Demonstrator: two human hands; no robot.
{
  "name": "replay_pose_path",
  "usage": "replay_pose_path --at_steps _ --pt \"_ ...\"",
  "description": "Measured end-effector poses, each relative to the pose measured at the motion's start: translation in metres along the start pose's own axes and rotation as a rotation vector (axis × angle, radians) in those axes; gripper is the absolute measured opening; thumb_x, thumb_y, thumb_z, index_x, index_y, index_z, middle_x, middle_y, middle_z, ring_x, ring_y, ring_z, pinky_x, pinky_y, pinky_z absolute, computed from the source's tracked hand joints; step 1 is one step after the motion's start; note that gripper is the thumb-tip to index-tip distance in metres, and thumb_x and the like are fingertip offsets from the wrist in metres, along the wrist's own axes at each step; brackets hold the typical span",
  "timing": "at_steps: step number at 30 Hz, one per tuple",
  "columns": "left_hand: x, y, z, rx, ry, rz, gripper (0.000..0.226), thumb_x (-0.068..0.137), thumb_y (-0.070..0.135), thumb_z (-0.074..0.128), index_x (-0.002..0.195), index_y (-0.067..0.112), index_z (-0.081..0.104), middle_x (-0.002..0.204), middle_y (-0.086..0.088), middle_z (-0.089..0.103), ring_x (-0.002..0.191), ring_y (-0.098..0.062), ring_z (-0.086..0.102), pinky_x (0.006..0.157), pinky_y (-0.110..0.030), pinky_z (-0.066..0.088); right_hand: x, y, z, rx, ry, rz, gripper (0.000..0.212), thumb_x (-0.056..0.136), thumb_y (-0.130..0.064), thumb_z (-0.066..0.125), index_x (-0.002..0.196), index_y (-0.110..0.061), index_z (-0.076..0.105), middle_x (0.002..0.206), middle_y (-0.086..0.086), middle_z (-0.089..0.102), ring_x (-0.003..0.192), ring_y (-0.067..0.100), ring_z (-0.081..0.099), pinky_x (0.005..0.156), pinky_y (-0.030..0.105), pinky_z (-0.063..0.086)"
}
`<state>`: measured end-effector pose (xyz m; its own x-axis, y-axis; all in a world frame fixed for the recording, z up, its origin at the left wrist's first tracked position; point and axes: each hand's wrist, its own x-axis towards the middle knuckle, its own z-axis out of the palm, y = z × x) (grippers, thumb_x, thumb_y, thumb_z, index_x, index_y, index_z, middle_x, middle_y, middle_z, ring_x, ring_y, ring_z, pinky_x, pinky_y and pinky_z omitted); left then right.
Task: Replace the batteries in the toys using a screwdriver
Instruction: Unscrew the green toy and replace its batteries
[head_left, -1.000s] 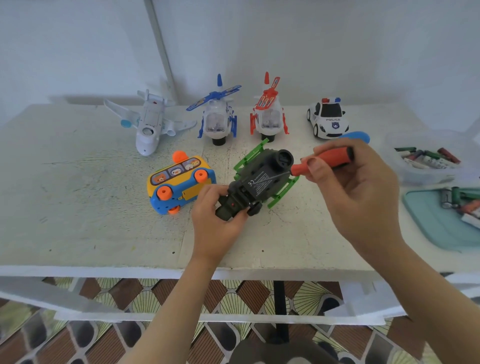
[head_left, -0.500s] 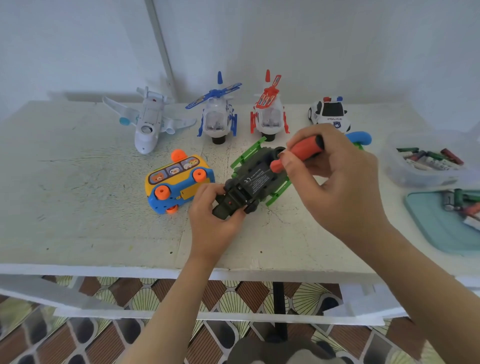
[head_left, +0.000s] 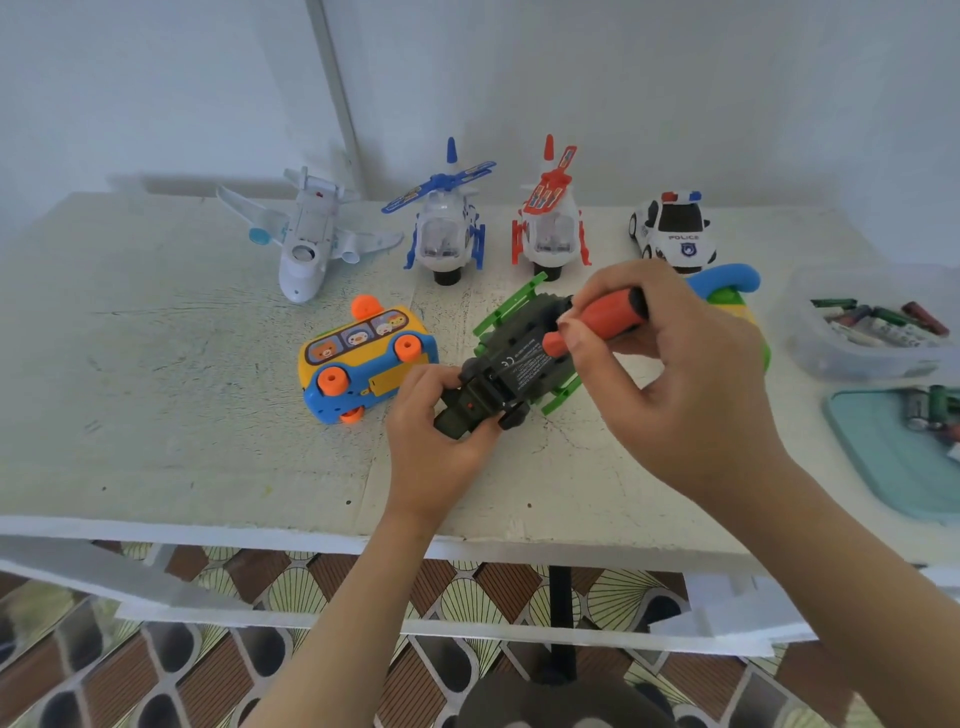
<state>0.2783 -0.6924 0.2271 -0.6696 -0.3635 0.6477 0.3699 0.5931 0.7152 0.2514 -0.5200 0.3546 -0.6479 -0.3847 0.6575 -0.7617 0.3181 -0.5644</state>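
A dark green toy helicopter (head_left: 511, 358) with bright green skids lies upside down on the table, its underside and printed label facing up. My left hand (head_left: 434, 447) grips its near end. An orange-handled screwdriver (head_left: 605, 317) is held in my right hand (head_left: 675, 379), and its front end meets the toy's underside. The tip itself is hidden.
A yellow and blue bus toy (head_left: 363, 364) lies left of the helicopter. At the back stand a white plane (head_left: 306, 234), two helicopters (head_left: 449, 228) and a police car (head_left: 672, 231). A clear tub of batteries (head_left: 878, 325) and a teal tray (head_left: 893, 452) sit right. A blue-handled toy (head_left: 727, 286) lies behind my right hand.
My right hand has moved left and down with the screwdriver, bringing it from beside the toy onto its underside. My left hand keeps its hold.
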Motion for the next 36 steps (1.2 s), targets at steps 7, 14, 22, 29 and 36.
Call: replay_pose_path --at_steps 7,14,22,29,36 --pt "0.000 0.000 0.000 -0.011 0.004 -0.004 0.031 0.066 0.024 0.073 0.088 0.023 0.051 0.086 0.016 0.050 0.081 0.005 0.048 0.068 -0.009 0.036 0.002 0.002 0.003 0.114 -0.054 0.005 0.032 0.090 -0.012 0.064 0.112 -0.021 0.044 0.094 0.002 0.067 0.088 0.008 0.068 0.077 0.025 0.057" --pt "0.000 0.001 -0.001 -0.015 -0.012 -0.008 0.030 0.066 0.024 0.074 0.087 0.022 0.051 0.085 0.015 0.050 0.080 0.004 0.048 0.068 -0.009 0.036 0.005 0.003 0.007 0.085 0.024 -0.081 0.033 0.086 0.004 0.056 0.117 -0.007 0.057 0.101 0.007 0.059 0.091 0.015 0.065 0.081 0.033 0.055" --pt "0.000 0.000 -0.001 -0.015 -0.017 -0.015 0.031 0.066 0.024 0.075 0.086 0.021 0.051 0.086 0.015 0.050 0.081 0.004 0.048 0.068 -0.009 0.036 0.013 -0.002 0.006 0.086 0.210 -0.044 0.023 0.088 -0.022 0.066 0.107 -0.009 0.069 0.080 0.008 0.067 0.081 0.012 0.061 0.079 0.026 0.048" --pt "0.000 -0.001 -0.001 -0.006 -0.009 -0.025 0.031 0.065 0.024 0.074 0.086 0.021 0.051 0.083 0.004 0.053 0.080 -0.002 0.049 0.067 -0.011 0.037 0.009 -0.002 0.008 0.167 0.041 -0.047 0.025 0.093 -0.010 0.055 0.115 -0.010 0.064 0.093 0.001 0.067 0.091 0.022 0.067 0.085 0.045 0.051" --pt "0.000 0.000 -0.001 -0.001 -0.018 -0.026 0.029 0.066 0.025 0.073 0.086 0.020 0.052 0.082 0.002 0.053 0.079 0.001 0.048 0.068 -0.010 0.036 0.011 -0.011 0.006 0.148 0.120 -0.061 0.024 0.088 -0.036 0.061 0.106 -0.022 0.069 0.083 0.006 0.068 0.091 0.020 0.058 0.086 0.054 0.043"
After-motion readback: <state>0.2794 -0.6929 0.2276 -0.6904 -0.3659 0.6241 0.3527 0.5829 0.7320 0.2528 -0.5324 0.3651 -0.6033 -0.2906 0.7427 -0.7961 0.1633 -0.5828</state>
